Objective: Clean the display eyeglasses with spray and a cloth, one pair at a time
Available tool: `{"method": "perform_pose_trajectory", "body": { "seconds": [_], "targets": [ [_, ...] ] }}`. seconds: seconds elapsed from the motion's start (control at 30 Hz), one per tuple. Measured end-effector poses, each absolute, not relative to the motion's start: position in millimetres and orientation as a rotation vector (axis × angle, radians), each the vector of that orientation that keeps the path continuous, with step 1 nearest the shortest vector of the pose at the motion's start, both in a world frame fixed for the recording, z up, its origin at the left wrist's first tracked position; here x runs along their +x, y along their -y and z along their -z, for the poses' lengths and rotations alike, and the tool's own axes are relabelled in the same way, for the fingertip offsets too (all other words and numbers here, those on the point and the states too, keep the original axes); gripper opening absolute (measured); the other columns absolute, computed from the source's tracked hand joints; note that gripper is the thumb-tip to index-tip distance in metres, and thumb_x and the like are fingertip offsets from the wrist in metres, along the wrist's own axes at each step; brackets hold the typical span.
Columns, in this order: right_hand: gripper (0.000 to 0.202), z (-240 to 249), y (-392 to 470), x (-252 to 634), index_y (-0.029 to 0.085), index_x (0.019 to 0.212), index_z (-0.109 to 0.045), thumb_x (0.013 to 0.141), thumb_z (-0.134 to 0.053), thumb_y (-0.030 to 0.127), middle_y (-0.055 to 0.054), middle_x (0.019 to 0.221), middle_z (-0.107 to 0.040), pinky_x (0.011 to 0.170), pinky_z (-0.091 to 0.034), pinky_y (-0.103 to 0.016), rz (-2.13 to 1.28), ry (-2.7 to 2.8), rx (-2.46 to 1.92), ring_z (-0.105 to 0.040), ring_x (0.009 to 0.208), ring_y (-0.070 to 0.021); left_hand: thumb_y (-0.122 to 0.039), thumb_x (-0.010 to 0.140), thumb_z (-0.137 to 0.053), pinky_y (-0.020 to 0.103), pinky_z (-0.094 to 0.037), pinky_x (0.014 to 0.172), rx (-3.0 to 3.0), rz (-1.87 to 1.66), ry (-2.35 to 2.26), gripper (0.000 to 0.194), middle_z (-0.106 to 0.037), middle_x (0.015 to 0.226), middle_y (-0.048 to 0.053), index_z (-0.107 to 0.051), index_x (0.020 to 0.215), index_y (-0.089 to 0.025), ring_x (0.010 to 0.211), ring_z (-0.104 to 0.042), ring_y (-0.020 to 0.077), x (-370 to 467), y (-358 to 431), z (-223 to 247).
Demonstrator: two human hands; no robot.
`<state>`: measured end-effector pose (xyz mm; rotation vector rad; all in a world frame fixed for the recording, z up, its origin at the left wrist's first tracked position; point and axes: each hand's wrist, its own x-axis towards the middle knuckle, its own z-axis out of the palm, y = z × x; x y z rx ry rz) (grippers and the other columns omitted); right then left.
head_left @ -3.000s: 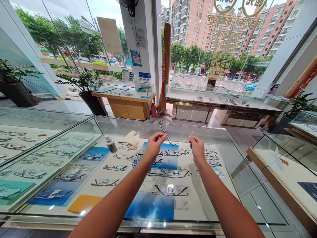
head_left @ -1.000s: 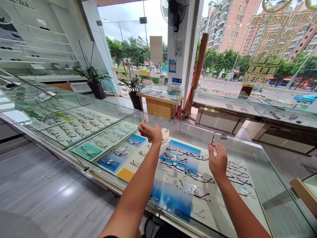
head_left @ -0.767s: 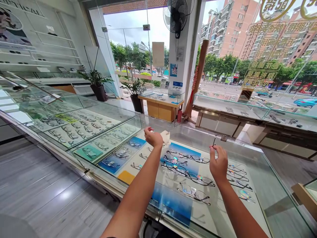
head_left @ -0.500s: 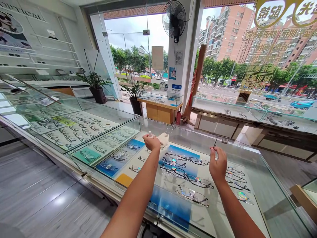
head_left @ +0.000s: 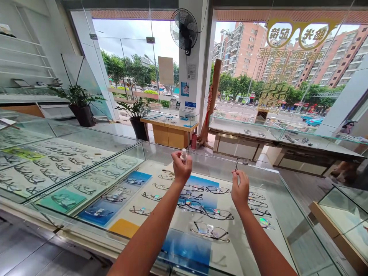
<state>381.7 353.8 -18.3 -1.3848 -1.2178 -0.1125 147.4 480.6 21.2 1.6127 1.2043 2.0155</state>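
A small white spray bottle [head_left: 184, 153] stands upright in my left hand [head_left: 181, 168], its top above my curled fingers. My right hand [head_left: 240, 188] pinches a pair of eyeglasses [head_left: 237, 165] by a thin dark part, holding them up over the display case; one lens shows at the right. Both hands are above the glass display counter [head_left: 161, 150]. Below and between them, rows of eyeglasses [head_left: 211, 231] lie on white and blue panels [head_left: 184, 245]. My forearms cover part of these rows.
More frames fill the case on the left [head_left: 43, 161]. Beyond the counter are potted plants [head_left: 82, 103], a wooden table [head_left: 169, 132], a red fire extinguisher [head_left: 193, 141] and a wall fan [head_left: 184, 28]. Another glass case [head_left: 345, 214] stands at the right.
The view has turned right. My left hand has come closer to my right hand, lifting the bottle upright. A pale cloth seen beside my left hand no longer shows. My right hand keeps its pinch.
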Motion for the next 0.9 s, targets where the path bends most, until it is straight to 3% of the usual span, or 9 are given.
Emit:
{"method": "perform_pose_trajectory", "body": {
  "seconds": [0.23,0.37,0.47,0.57,0.73,0.9],
  "targets": [
    [0.037,15.1,-359.0,395.5,0.022,0.099,-0.069,0.108,-0.042,0.045,-0.009,0.104,-0.073,0.093,-0.044,-0.042,0.172,1.161,-1.398,-0.06,0.101,-0.0283,-0.058,0.101,-0.055,0.029,-0.052,0.068,1.733,-1.58,-0.363,0.04,-0.059,0.095,0.002,-0.041,0.119,-0.025,0.073,-0.059,0.0146,203.9,-449.2,-97.1],
    [0.037,12.6,-353.9,396.1,0.022,0.1,-0.069,0.108,-0.042,0.046,-0.009,0.104,-0.073,0.093,-0.044,-0.042,0.168,1.154,-1.397,-0.06,0.102,-0.0282,-0.065,0.092,-0.064,0.028,-0.047,0.059,1.537,-1.23,-0.179,0.05,-0.054,0.079,-0.004,-0.045,0.117,-0.026,0.061,-0.051,0.0124,207.0,-441.3,-126.0],
    [0.036,6.0,-351.1,392.2,0.022,0.099,-0.07,0.107,-0.045,0.046,-0.008,0.105,-0.074,0.095,-0.045,-0.043,0.182,1.181,-1.393,-0.061,0.102,-0.0278,-0.072,0.089,-0.058,0.026,-0.034,0.049,1.358,-0.921,-0.113,0.05,-0.043,0.064,-0.006,-0.055,0.098,-0.023,0.05,-0.039,0.0109,197.7,-435.6,-135.2],
    [0.034,-17.1,-356.1,392.6,0.022,0.098,-0.071,0.104,-0.049,0.047,-0.009,0.104,-0.076,0.095,-0.047,-0.044,0.162,1.228,-1.358,-0.064,0.102,-0.0276,-0.087,0.088,-0.04,0.027,-0.027,0.045,1.266,-0.753,-0.053,0.069,-0.033,0.053,-0.005,-0.049,0.069,-0.022,0.043,-0.031,0.0101,187.0,-430.6,-141.4],
    [0.033,-89.7,-366.5,410.8,0.021,0.09,-0.076,0.093,-0.063,0.051,-0.009,0.099,-0.078,0.094,-0.051,-0.045,-0.041,1.284,-1.303,-0.068,0.097,-0.0275,-0.094,0.084,-0.034,0.027,-0.019,0.041,1.265,-0.758,-0.089,0.075,-0.023,0.045,-0.007,-0.037,0.057,-0.024,0.036,-0.021,0.0085,184.0,-428.5,-146.4],
    [0.03,-135.4,-344.6,403.7,0.021,0.086,-0.08,0.086,-0.073,0.05,-0.01,0.095,-0.079,0.091,-0.054,-0.043,-0.505,1.238,-1.133,-0.07,0.096,-0.0267,-0.084,0.087,-0.046,0.029,-0.023,0.046,1.485,-1.079,-0.237,0.068,-0.035,0.046,-0.003,-0.048,0.057,-0.023,0.042,-0.032,0.0109,191.5,-435.3,-135.3]
  ]
}}
